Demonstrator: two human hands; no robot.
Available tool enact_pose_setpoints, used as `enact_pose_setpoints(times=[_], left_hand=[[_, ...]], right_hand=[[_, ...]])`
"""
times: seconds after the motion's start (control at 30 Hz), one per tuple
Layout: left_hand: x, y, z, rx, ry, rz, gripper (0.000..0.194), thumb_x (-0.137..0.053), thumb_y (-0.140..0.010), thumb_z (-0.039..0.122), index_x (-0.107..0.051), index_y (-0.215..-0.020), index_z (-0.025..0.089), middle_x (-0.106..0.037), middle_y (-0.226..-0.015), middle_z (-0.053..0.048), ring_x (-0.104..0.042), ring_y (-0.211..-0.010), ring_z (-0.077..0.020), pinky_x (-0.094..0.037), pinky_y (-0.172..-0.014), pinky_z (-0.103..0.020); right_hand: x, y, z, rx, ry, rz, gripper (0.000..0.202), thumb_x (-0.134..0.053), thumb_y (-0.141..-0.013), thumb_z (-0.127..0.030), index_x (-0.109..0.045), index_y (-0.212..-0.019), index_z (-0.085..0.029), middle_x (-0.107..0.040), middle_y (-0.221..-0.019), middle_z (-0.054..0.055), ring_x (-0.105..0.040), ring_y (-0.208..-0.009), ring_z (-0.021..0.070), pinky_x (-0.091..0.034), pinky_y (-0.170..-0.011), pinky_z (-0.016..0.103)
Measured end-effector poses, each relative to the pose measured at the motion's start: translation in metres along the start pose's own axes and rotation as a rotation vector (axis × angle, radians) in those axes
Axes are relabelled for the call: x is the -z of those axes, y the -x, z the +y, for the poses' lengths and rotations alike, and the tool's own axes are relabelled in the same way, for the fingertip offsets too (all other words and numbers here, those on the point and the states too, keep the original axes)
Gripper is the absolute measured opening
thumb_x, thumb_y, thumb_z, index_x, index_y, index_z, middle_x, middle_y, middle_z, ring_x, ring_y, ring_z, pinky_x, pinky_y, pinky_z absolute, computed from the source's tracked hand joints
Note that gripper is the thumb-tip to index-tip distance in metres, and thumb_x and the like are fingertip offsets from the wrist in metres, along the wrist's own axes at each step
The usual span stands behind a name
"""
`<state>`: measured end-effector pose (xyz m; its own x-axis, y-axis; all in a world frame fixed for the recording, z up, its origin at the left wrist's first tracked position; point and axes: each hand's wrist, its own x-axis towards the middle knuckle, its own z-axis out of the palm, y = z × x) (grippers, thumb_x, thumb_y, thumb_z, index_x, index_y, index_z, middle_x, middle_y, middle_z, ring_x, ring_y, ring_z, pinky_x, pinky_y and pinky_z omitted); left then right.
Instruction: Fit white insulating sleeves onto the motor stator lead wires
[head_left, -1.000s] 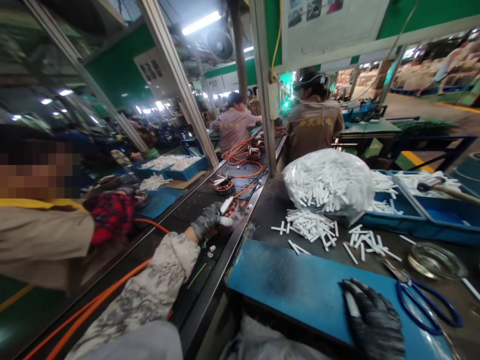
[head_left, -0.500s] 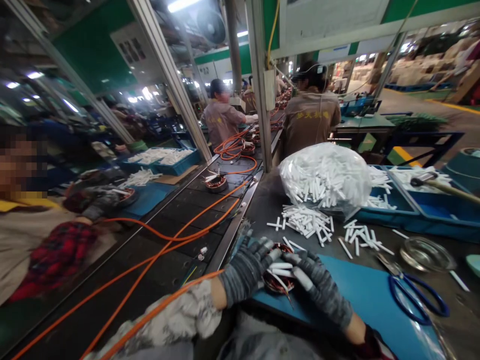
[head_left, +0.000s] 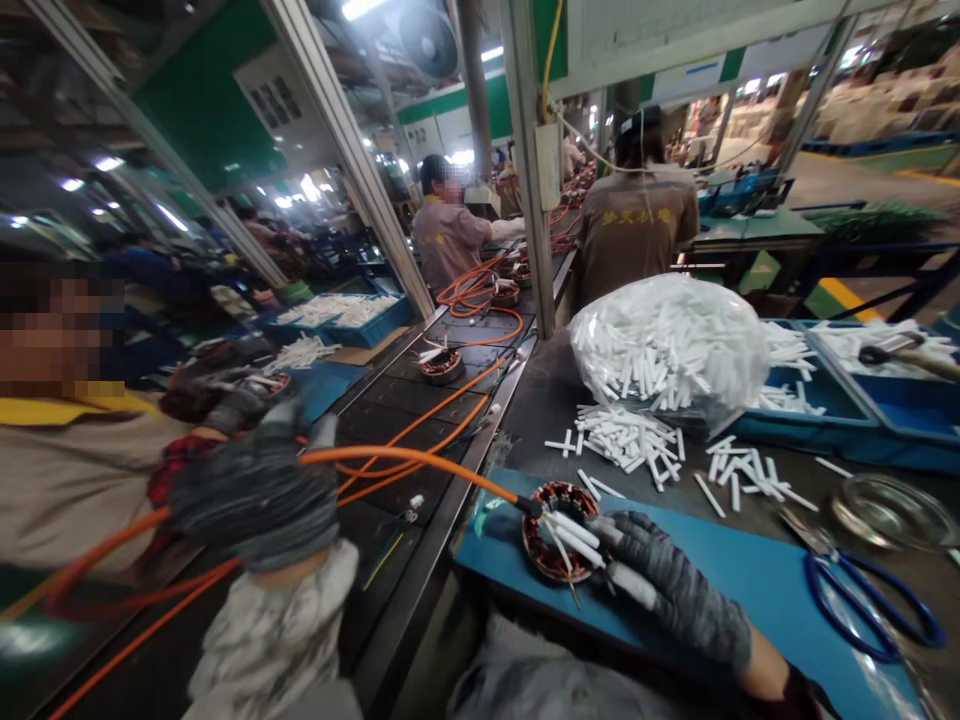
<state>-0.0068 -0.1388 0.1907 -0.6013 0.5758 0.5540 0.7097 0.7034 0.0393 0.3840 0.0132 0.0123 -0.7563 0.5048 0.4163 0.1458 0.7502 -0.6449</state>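
A ring-shaped motor stator (head_left: 559, 570) with copper windings lies on a blue mat (head_left: 720, 570). White tubes (head_left: 574, 540) cover leads at its centre, and the end of an orange cable (head_left: 427, 455) reaches them. My left hand (head_left: 259, 490), in a grey glove with pale fingertips, is raised over the conveyor at left, closed around the cable; motion blurs it a little. At the stator's right edge is my right hand (head_left: 667, 575), gloved alike, its fingers and thumb gripping the rim beside the tube ends.
Loose white tubes (head_left: 630, 440) lie behind the mat, near a filled plastic bag (head_left: 667, 345) and blue bins (head_left: 832, 400). Blue-handled scissors (head_left: 862, 600) and a glass dish (head_left: 892, 512) are at right. Another stator (head_left: 441, 366) sits on the conveyor (head_left: 390, 400). A co-worker (head_left: 82, 480) sits opposite.
My left hand has left the stator and swung left and up with the orange cable, drawing it across the conveyor. My right hand has stayed at the stator.
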Motion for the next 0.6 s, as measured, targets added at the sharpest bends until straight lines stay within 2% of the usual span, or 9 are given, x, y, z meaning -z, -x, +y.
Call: enact_pose_setpoints(times=[0.03, 0.07, 0.1, 0.13, 0.2, 0.3, 0.37, 0.47, 0.6], left_hand=[[-0.002, -0.015, 0.009, 0.018, 0.042, 0.046, 0.059, -0.041, -0.098, 0.045, -0.056, -0.148, 0.018, -0.071, -0.128, -0.020, -0.047, -0.136, -0.0486, -0.028, -0.112, -0.073], [-0.007, -0.027, 0.020, -0.075, 0.165, -0.061, 0.056, -0.045, -0.097, 0.044, -0.058, -0.145, 0.016, -0.068, -0.135, -0.018, -0.043, -0.141, -0.0463, -0.024, -0.117, -0.070], [-0.015, -0.037, 0.033, -0.236, 0.339, -0.300, 0.059, -0.056, -0.091, 0.040, -0.059, -0.143, 0.012, -0.067, -0.138, -0.019, -0.040, -0.143, -0.0471, -0.018, -0.120, -0.071], [-0.024, -0.042, 0.048, -0.354, 0.415, -0.457, 0.059, -0.068, -0.082, 0.038, -0.064, -0.135, 0.014, -0.070, -0.134, -0.015, -0.048, -0.139, -0.0443, -0.025, -0.122, -0.065], [-0.043, -0.039, 0.079, -0.543, 0.533, -0.698, 0.053, -0.078, -0.074, 0.032, -0.071, -0.125, 0.019, -0.077, -0.124, -0.006, -0.066, -0.121, -0.0318, -0.047, -0.113, -0.044], [-0.065, -0.007, 0.127, -0.767, 0.690, -0.959, 0.044, -0.075, -0.084, 0.027, -0.070, -0.128, 0.023, -0.079, -0.120, 0.000, -0.073, -0.107, -0.0185, -0.055, -0.095, -0.025], [-0.073, 0.018, 0.157, -0.888, 0.747, -1.032, 0.034, -0.073, -0.089, 0.028, -0.074, -0.122, 0.021, -0.079, -0.118, -0.002, -0.073, -0.108, -0.0179, -0.053, -0.096, -0.024], [-0.075, 0.043, 0.187, -1.040, 0.655, -0.963, 0.026, -0.065, -0.096, 0.031, -0.078, -0.115, 0.017, -0.078, -0.111, -0.009, -0.072, -0.108, -0.0223, -0.051, -0.100, -0.030], [-0.070, 0.051, 0.191, -1.143, 0.574, -1.010, 0.031, -0.062, -0.099, 0.039, -0.078, -0.118, 0.020, -0.077, -0.108, -0.007, -0.071, -0.101, -0.0212, -0.052, -0.093, -0.028]], right_hand=[[-0.001, 0.001, 0.000, 0.010, -0.003, -0.004, 0.049, -0.056, -0.104, -0.040, -0.052, -0.153, -0.036, -0.065, -0.146, 0.006, -0.063, -0.132, 0.0243, -0.054, -0.113, 0.042], [-0.002, 0.002, 0.000, 0.017, -0.006, -0.003, 0.050, -0.056, -0.103, -0.040, -0.052, -0.153, -0.036, -0.065, -0.146, 0.006, -0.063, -0.132, 0.0242, -0.053, -0.114, 0.041], [-0.003, 0.003, 0.001, 0.020, -0.010, 0.008, 0.050, -0.056, -0.104, -0.040, -0.052, -0.153, -0.035, -0.065, -0.146, 0.005, -0.063, -0.132, 0.0238, -0.053, -0.114, 0.041], [-0.004, 0.003, 0.002, 0.019, -0.017, 0.027, 0.048, -0.055, -0.104, -0.040, -0.053, -0.152, -0.035, -0.066, -0.144, 0.005, -0.064, -0.131, 0.0233, -0.054, -0.113, 0.040], [-0.006, 0.001, 0.002, -0.009, -0.036, 0.062, 0.045, -0.052, -0.105, -0.041, -0.057, -0.149, -0.035, -0.070, -0.140, 0.005, -0.066, -0.127, 0.0230, -0.057, -0.109, 0.039], [-0.006, -0.009, -0.003, -0.079, -0.075, 0.071, 0.041, -0.050, -0.105, -0.046, -0.065, -0.141, -0.034, -0.075, -0.130, 0.006, -0.070, -0.119, 0.0255, -0.060, -0.104, 0.042], [-0.002, -0.019, -0.007, -0.128, -0.135, 0.057, 0.040, -0.050, -0.105, -0.048, -0.069, -0.137, -0.032, -0.077, -0.125, 0.006, -0.073, -0.112, 0.0263, -0.060, -0.101, 0.043], [0.009, -0.029, -0.011, -0.199, -0.280, -0.015, 0.041, -0.052, -0.104, -0.049, -0.069, -0.137, -0.030, -0.077, -0.126, 0.006, -0.072, -0.113, 0.0263, -0.059, -0.101, 0.044], [0.020, -0.028, -0.008, -0.210, -0.372, -0.101, 0.049, -0.061, -0.098, -0.059, -0.069, -0.136, -0.028, -0.075, -0.129, 0.007, -0.070, -0.117, 0.0276, -0.057, -0.104, 0.047]])
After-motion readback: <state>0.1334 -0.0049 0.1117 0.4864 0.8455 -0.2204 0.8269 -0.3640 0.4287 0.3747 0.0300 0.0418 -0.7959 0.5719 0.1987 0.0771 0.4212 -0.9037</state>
